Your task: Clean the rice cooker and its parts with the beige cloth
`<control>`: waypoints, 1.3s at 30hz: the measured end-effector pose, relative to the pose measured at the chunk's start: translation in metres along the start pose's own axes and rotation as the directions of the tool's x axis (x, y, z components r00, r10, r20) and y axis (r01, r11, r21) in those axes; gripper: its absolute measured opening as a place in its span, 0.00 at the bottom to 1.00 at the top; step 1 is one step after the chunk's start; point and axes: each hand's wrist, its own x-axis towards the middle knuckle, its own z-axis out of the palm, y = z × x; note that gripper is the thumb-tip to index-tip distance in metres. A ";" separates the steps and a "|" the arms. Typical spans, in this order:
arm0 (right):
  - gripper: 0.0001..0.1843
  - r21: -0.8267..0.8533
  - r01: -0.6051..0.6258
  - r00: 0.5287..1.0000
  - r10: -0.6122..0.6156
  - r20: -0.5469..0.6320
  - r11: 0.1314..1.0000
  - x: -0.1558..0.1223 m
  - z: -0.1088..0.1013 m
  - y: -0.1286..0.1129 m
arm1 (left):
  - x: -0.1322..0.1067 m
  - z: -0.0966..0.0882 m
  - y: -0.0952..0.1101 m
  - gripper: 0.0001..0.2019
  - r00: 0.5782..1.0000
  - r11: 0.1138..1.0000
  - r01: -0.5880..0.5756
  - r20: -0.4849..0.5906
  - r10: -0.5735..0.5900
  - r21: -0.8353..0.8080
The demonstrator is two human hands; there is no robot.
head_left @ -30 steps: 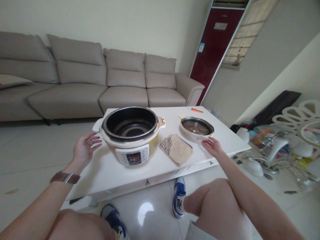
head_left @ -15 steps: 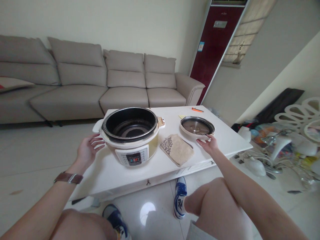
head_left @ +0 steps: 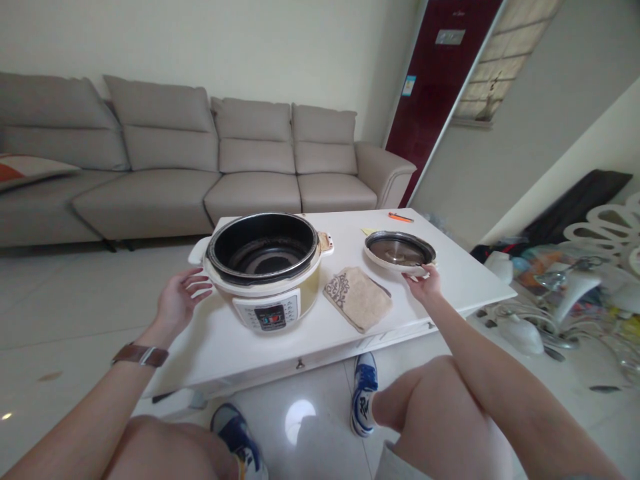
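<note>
A white electric pressure cooker [head_left: 273, 308] with a dark pot inside stands uncovered on the white table. My left hand [head_left: 181, 298] is beside its left side, fingers apart and slightly curled, with nothing visible in them. To the right is the cooker's round lid [head_left: 397, 252], its metal underside facing up. My right hand [head_left: 423, 283] grips the lid's near right edge, partly from below. Whether the lid rests on the table or is slightly raised, I cannot tell. Between cooker and lid lies a folded beige cloth [head_left: 361, 301] with a dark pattern.
An orange utility knife [head_left: 400, 217] and a yellow slip of paper [head_left: 371, 231] lie toward the back of the white table [head_left: 260, 357]. Behind it stands a grey-brown sofa [head_left: 255, 180]. Lamp parts and bags [head_left: 565, 287] clutter the floor at the right.
My right hand and the lid have shifted slightly to the right and the lid seems a little tilted. My left hand stays beside the cooker. The view has turned slightly.
</note>
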 end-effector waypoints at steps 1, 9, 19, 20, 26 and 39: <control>0.14 0.000 0.005 1.000 -0.005 -0.004 1.000 0.001 0.000 0.000 | 0.000 0.000 0.000 0.11 1.000 1.000 -0.003 0.002 0.003 0.000; 0.15 -0.001 0.015 1.000 -0.015 -0.004 1.000 -0.001 0.001 0.000 | -0.001 0.003 -0.001 0.10 1.000 1.000 0.010 0.011 -0.010 -0.007; 0.13 0.011 0.002 0.999 -0.001 -0.043 1.000 -0.006 0.000 -0.002 | -0.009 0.011 0.003 0.09 1.000 1.000 0.027 0.010 -0.027 0.002; 0.13 0.010 0.003 0.999 -0.002 -0.042 1.000 -0.006 0.000 -0.002 | -0.010 0.011 0.003 0.09 1.000 1.000 0.029 0.013 -0.029 0.005; 0.13 0.007 0.005 0.998 -0.005 -0.058 1.000 -0.004 -0.002 -0.003 | -0.009 0.009 0.001 0.11 0.999 0.999 0.019 0.040 -0.020 0.030; 0.14 0.016 -0.036 0.996 0.037 -0.081 0.999 -0.004 0.000 -0.005 | -0.014 0.017 0.003 0.09 0.999 0.999 0.039 0.031 -0.040 0.026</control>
